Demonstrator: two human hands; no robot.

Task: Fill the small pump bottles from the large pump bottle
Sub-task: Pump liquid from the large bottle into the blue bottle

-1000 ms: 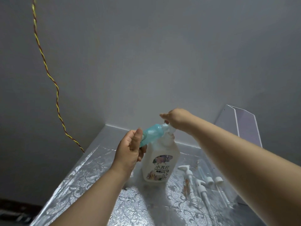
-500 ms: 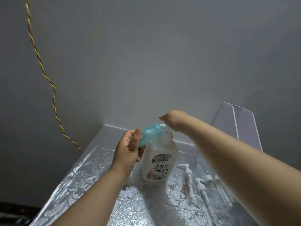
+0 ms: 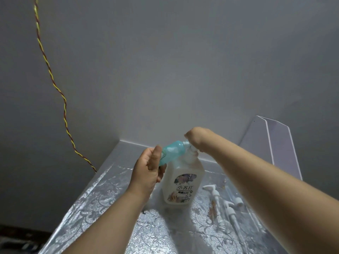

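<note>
Left hand (image 3: 148,173) grips the teal bottle (image 3: 171,150); right hand (image 3: 197,137) sits atop the large bottle (image 3: 183,180), fingers hidden, grip unclear.

A: Setting?

B: Domestic; a plain room in a home, by the look of it. Large pump bottle (image 3: 183,182), flowered label, stands on a table under a silver embossed floral cover (image 3: 102,204).

A: Around the bottle?

B: Behind it, bare grey walls (image 3: 183,70) meeting in a corner. Far left, a twisted yellow-and-red wire (image 3: 53,83) hangs loose. Right of it, loose white pump heads (image 3: 213,194); beyond those, a clear plastic panel (image 3: 275,143) by the wall.
</note>
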